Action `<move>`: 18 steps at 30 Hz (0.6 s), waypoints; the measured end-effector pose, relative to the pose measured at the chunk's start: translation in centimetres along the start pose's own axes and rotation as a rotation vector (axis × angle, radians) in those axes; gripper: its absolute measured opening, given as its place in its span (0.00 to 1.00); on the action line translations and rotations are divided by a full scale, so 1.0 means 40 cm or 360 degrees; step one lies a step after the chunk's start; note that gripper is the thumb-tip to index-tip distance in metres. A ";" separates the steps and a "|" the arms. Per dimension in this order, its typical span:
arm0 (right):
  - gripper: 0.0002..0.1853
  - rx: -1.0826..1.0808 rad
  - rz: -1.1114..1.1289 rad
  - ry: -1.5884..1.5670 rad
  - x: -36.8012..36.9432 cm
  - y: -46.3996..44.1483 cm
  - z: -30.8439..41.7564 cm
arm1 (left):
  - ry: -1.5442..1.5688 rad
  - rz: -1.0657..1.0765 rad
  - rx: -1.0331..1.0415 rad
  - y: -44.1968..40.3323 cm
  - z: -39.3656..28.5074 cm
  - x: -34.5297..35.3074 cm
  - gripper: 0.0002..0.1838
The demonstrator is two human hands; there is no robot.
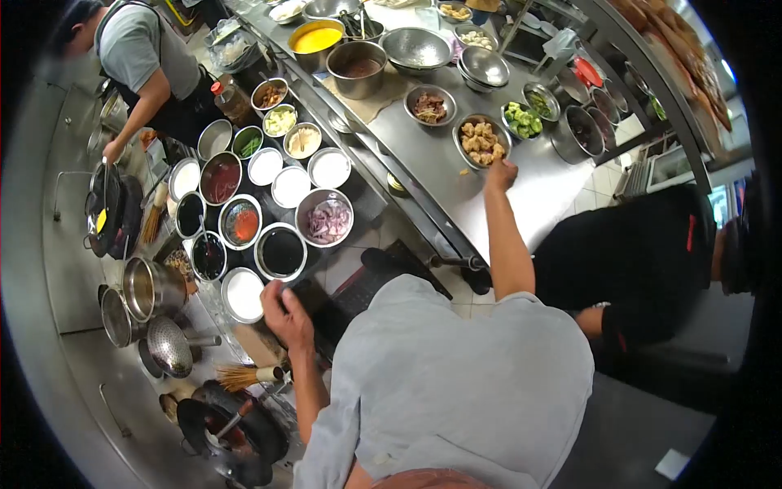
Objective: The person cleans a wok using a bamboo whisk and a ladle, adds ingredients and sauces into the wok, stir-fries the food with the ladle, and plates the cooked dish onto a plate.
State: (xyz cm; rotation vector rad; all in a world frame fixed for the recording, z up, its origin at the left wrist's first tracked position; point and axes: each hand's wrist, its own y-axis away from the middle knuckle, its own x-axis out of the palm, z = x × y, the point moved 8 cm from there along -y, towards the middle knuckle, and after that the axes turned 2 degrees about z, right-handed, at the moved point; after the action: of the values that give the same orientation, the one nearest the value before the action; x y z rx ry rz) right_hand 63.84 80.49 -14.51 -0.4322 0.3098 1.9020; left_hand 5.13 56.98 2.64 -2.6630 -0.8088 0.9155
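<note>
Bowl of fried pieces point(457, 145) noted on the steel counter point(533, 186), directly beyond the fingertips of the right hand point(498, 173); its near rim is grasped between bent fingers and thumb. Arm extended; the bowl is seen upright, filled with golden-brown lumps. A small orange crumb point(464, 172) is seen on the metal, just left of those fingers. Beyond and to the right of the same fingers, a bowl of chopped greens point(507, 122) is set close to the grasped one; beyond and to the left, a bowl of brown meat point(409, 108). Stacked steel bowls point(484, 67) are placed farther beyond. A deep steel pot point(578, 137) is stood to the right of the fingers, past the greens. Left hand point(291, 321): fingers loosely curled, nothing seen grasped. The container of white contents point(226, 300) is found just beside its fingertips, on the left; whether the rim is touched cannot be told. Beyond these fingers, the container of dark liquid point(303, 259), and farther on, toward the right, the container of sliced purple onion point(349, 231). Below and to the left of the left fingers, a perforated ladle point(169, 346), a bamboo brush point(248, 376) and a wok point(198, 417) are noted. To the right of the right hand, well apart from the bowl, a co-worker in black point(627, 261) is partly seen. At the far left, a wok handle is reached by another person point(134, 61).
</note>
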 end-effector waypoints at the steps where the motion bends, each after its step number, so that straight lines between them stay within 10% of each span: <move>1: 0.14 0.0170 0.0201 -0.0044 0.012 -0.025 0.001 | 0.0179 0.0041 0.0056 -0.041 -0.010 0.069 0.13; 8: 0.10 0.0406 0.0801 -0.0163 0.008 -0.038 0.048 | 0.0401 0.0821 0.0074 -0.221 -0.159 0.535 0.11; 18: 0.16 -0.0119 0.0675 -0.0086 -0.024 -0.092 0.117 | 0.0550 0.1266 -0.0083 -0.254 -0.233 0.975 0.17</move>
State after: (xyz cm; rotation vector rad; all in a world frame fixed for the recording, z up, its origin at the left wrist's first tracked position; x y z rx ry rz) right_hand 66.88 82.93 -9.94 -0.3849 0.3132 2.3413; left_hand 32.12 87.14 -6.04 -3.0814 0.3425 0.5169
